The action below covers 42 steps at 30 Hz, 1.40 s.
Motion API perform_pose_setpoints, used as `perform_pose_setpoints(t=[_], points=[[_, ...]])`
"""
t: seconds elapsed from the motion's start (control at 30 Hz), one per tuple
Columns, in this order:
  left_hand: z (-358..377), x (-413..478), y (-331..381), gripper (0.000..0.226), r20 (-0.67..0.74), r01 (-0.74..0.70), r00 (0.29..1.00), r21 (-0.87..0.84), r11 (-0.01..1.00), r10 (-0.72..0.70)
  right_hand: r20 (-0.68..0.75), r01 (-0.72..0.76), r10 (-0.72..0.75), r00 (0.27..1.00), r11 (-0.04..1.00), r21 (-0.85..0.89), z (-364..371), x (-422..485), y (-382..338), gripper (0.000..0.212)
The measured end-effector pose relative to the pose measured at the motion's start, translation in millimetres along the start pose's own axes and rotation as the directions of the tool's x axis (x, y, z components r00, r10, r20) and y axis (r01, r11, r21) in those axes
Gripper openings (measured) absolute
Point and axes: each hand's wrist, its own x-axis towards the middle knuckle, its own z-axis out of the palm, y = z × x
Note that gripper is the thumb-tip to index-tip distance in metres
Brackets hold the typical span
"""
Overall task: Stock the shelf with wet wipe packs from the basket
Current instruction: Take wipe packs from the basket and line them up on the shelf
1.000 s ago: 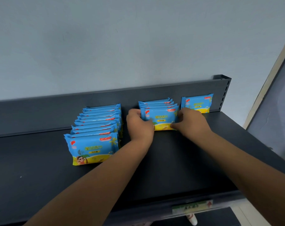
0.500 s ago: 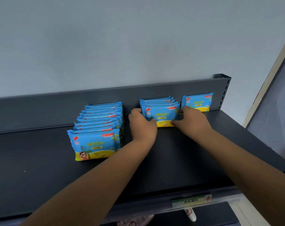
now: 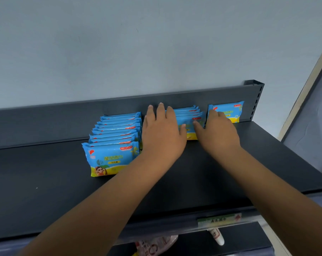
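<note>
Blue and yellow wet wipe packs stand on edge on the dark shelf. A long left row has several packs. A shorter middle row stands between my hands. My left hand lies over that row's left end with fingers straight and its thumb on the front pack. My right hand wraps the row's right end, thumb on the front pack's face and fingers along the side. A single pack leans on the back panel at the right, partly hidden by my right hand. No basket is in view.
The shelf's upright back panel runs behind the rows, ending in a slotted post. A price label sits on the front rail. Below it show a pink-white bag and a white object. A door frame stands at the right.
The middle row has been pushed back toward the panel. My left hand has let go of the front pack and its fingers have straightened over the row. My right hand has moved back with it.
</note>
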Motion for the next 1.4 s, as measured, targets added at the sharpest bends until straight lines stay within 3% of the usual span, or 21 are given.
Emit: perform_pose_setpoints(t=[0.13, 0.33, 0.53, 0.77, 1.03, 1.23, 1.4], points=[[-7, -5, -11, 0.067, 0.002, -0.036, 0.999, 0.077, 0.996, 0.036, -0.064, 0.112, -0.113, 0.992, 0.994, -0.019, 0, -9, -11, 0.051], [-47, -18, -40, 0.064, -0.114, -0.015, 0.993, 0.194, 0.981, 0.037, -0.166, 0.403, -0.393, 0.904, 0.914, 0.032, -11, -26, -51, 0.051], [-97, -54, -116, 0.071, -0.279, 0.164, 0.954, 0.169, 0.972, -0.113, -0.146, 0.578, -0.559, 0.816, 0.786, 0.221, -23, -64, -123, 0.048], [-164, -158, -236, 0.076, -0.370, 0.446, 0.862, 0.232, 0.864, -0.345, -0.036, 0.690, -0.732, 0.680, 0.622, 0.371, 1, -145, -249, 0.053], [-220, -316, -344, 0.068, -0.426, 0.683, 0.726, 0.356, 0.637, -0.541, 0.006, 0.762, -0.912, 0.410, 0.346, 0.548, 49, -276, -385, 0.053], [-236, -419, -392, 0.058, -0.489, 0.862, 0.505, 0.331, 0.384, -0.711, 0.020, 0.729, -0.975, 0.223, 0.180, 0.660, 93, -366, -457, 0.050], [-228, -475, -436, 0.053, -0.446, 0.914, 0.364, 0.339, 0.222, -0.818, 0.064, 0.686, -0.996, 0.055, 0.084, 0.723, 137, -418, -502, 0.049]])
